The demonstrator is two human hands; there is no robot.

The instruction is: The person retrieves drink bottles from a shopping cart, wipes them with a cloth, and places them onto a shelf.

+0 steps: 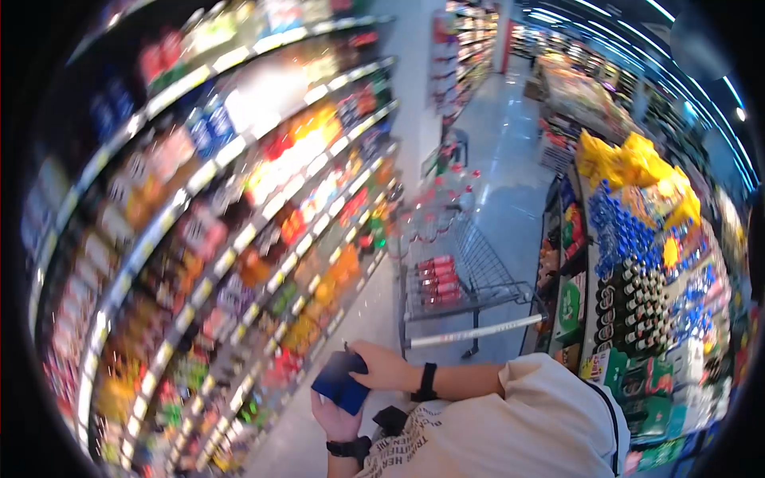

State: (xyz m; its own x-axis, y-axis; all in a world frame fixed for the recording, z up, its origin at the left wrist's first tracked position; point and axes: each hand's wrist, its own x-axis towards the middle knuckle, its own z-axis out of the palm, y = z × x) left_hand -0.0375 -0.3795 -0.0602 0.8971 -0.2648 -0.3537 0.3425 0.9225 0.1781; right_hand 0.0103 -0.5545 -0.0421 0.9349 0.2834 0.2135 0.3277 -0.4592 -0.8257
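Note:
Between my two hands is a dark blue, flat thing that looks like a folded wallet [343, 390]; blur keeps its details from showing. My left hand [336, 418] supports it from below, fingers closed around its lower edge. On its upper right side, my right hand [382, 368] grips it with thumb and fingers. Each wrist wears a black band. Just beyond my hands stands a metal shopping cart [478, 263] with a pale handle [478, 331], touched by neither hand. Several pink-red bottles [437, 280] lie in the cart, with clear bottles with red caps [442, 199] behind them.
Long store shelves [231, 231] packed with colourful packages run along the left, blurred. To the right is a display with dark bottles [637, 307], blue-capped bottles [625, 231] and yellow bags [637, 163]. A shiny aisle floor [510, 119] stretches ahead beyond the cart.

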